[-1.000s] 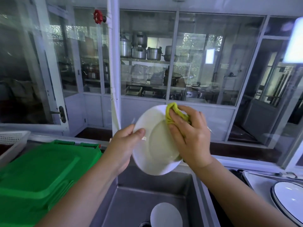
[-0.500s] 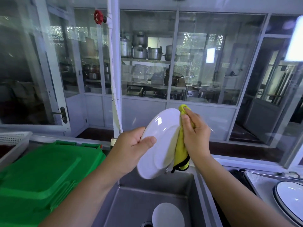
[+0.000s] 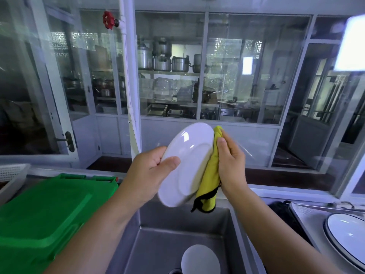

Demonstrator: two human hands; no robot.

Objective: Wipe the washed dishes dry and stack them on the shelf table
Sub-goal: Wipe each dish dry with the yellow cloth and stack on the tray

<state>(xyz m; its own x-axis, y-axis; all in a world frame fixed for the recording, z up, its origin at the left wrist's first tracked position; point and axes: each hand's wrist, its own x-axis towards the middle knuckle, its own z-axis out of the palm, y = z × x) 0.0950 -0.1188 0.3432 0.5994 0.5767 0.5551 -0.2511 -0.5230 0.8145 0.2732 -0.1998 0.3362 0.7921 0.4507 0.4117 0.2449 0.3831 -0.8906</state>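
Nearest the camera, a steel sink [image 3: 158,234] occupies the lower centre. One white dish [image 3: 200,260] lies flat on its floor beside the drain. On the desk left of the sink sits a green plastic crate lid [image 3: 49,210]. On the desk to the right sits a metal tray [image 3: 308,212] carrying blue-rimmed plates [image 3: 347,232], partly cut off by the frame edge.

Both forearms reach forward over the sink. The left hand [image 3: 150,171] holds the white plate [image 3: 189,165] in the air above the basin. Its grip is clamped on the plate's left rim: thumb across the near face, fingers behind. The plate stands tilted on edge, upper rim leaning away to the right.

The right hand [image 3: 231,165] holds a yellow cloth [image 3: 209,180] with dark edging. Its grip is closed on the cloth, the thumb lying over the fabric, pressing it against the plate's right rim and far side. The lower corner of the cloth hangs free below the plate. How the right fingers lie behind the cloth cannot be told.

Further back, a white perforated basket [image 3: 11,173] rests at the left edge of the desk. Behind the desk runs a glazed partition. A white pipe [image 3: 128,76] rises in front of it, with a red valve wheel [image 3: 108,19] at the top. Through the glass, metal pots [image 3: 162,58] stand on a shelf.
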